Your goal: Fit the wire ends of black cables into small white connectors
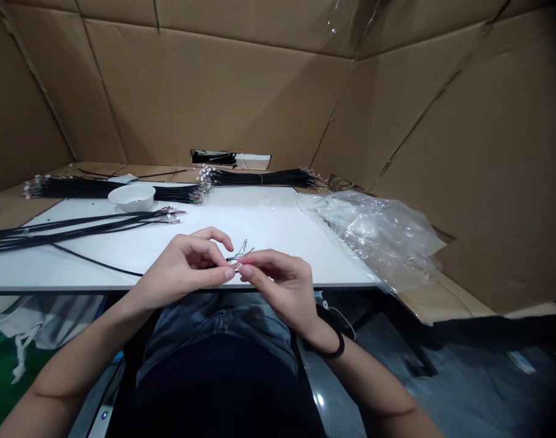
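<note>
A thin black cable point(98, 261) runs over the white tabletop and passes behind my left hand point(193, 260). From its end, fine coloured wires point(244, 248) fan out between my hands. My left thumb and fingers are closed in a pinch at this cable end. The fingertips of my right hand point(278, 277) pinch a small whitish piece at the wires, touching the left fingertips. Its exact shape is too small to make out.
Bundles of black cables with white connectors lie at the back left point(77, 187), back middle point(264, 177) and left point(77, 230). A white bowl point(132, 198) holds small dark bits. Clear plastic bags point(373, 231) lie to the right. Cardboard walls point(260, 91) enclose the white tabletop point(278, 213).
</note>
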`<state>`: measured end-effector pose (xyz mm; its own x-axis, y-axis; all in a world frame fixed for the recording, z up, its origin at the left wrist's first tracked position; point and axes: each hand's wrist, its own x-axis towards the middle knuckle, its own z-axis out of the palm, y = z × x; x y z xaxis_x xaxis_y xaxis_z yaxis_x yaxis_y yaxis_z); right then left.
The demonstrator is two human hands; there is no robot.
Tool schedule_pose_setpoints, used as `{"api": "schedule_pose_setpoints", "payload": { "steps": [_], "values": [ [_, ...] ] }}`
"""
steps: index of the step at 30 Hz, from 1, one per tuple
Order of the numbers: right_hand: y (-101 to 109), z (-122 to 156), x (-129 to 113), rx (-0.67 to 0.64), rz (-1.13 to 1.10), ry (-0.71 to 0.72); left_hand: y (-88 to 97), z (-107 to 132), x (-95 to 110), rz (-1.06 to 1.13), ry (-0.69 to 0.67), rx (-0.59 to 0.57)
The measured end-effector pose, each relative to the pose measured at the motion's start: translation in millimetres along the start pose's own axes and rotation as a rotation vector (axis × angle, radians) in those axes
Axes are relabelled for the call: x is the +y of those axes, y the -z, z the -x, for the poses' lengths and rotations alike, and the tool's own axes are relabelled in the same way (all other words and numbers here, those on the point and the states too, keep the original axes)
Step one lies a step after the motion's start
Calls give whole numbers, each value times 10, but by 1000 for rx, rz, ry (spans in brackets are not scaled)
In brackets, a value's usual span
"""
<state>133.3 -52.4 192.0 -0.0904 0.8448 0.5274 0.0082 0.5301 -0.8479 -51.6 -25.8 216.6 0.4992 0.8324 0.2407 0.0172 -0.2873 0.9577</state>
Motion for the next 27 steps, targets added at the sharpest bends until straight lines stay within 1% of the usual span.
{"api": "schedule_pose_setpoints", "payload": {
  "steps": [2, 6, 13, 20, 27],
  "values": [
    [2, 0, -14, 11, 50, 45, -5, 4, 4, -6, -9, 12],
    [4, 4, -36, 20, 80, 90, -15, 5, 15, -33, 0, 28],
    [22, 14, -32, -35, 130, 171, -10, -2, 22, -27, -9, 38],
    [27, 28, -50, -25, 101, 134, -11, 8, 11, 6, -5, 31],
    [18, 34, -64, -4, 144, 150, -14, 18, 28, -6, -15, 22]
  ]
}}
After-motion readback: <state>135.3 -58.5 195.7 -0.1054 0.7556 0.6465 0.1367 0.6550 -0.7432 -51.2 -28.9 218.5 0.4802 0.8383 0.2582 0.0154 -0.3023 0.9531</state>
